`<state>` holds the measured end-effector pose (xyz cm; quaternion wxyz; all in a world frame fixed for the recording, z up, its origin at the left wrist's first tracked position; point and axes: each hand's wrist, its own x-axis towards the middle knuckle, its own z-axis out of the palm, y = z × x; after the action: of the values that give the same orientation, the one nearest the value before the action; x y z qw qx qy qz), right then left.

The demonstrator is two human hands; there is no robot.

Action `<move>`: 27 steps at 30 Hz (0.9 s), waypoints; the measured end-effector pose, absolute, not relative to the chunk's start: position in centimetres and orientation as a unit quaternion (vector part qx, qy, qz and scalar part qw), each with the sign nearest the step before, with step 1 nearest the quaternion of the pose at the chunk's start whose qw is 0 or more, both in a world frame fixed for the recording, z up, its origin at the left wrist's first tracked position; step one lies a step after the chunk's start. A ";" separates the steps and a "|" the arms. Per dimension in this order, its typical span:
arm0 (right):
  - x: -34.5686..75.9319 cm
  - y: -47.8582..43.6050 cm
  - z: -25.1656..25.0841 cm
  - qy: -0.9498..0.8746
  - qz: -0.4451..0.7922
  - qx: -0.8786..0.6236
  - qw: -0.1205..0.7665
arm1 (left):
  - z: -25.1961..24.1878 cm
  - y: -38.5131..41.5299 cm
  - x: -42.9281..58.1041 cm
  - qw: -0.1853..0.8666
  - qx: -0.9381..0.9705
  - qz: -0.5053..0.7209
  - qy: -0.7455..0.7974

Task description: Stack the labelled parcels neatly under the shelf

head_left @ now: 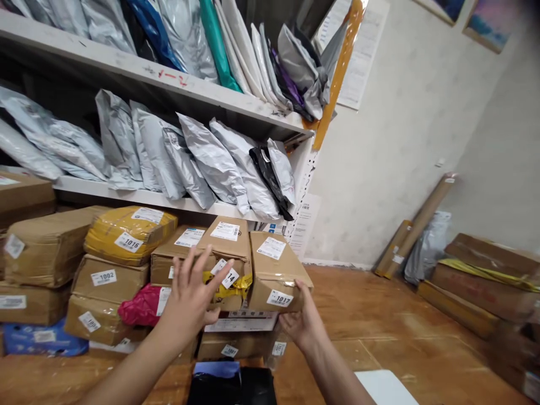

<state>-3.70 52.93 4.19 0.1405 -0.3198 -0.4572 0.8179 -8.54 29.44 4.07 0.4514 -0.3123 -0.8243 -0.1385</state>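
My right hand [304,322] grips the near right corner of a brown cardboard parcel [274,267] labelled 1017, which rests on top of a stack of boxes on the floor. My left hand [189,295] hovers with fingers spread in front of the neighbouring taped box [225,242] with yellow tape and a label starting 14; it holds nothing. A pink soft parcel [141,305] lies just left of that hand.
More boxes are stacked to the left, including a yellow-wrapped parcel [129,233] marked 1016 and a box [110,277] marked 1002. Shelves [143,197] above hold several grey mailer bags. Other boxes [481,281] and a cardboard tube [417,225] sit along the right wall on the wooden floor.
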 end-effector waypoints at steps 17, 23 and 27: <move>-7.1 52.4 4.7 -0.445 0.832 -0.325 0.069 | 5.6 33.0 -10.6 0.382 -0.423 -0.086 -0.817; -7.8 51.8 4.6 -0.450 0.832 -0.311 0.089 | 4.5 31.1 -12.0 0.392 -0.476 -0.050 -0.786; -6.8 51.0 4.0 -0.462 0.833 -0.301 0.040 | 4.8 31.4 -11.1 0.395 -0.433 -0.068 -0.807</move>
<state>-6.83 51.04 4.03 0.0401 -0.3005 -0.4624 0.8332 -11.07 31.43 4.77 0.3952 -0.4334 -0.8071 -0.0680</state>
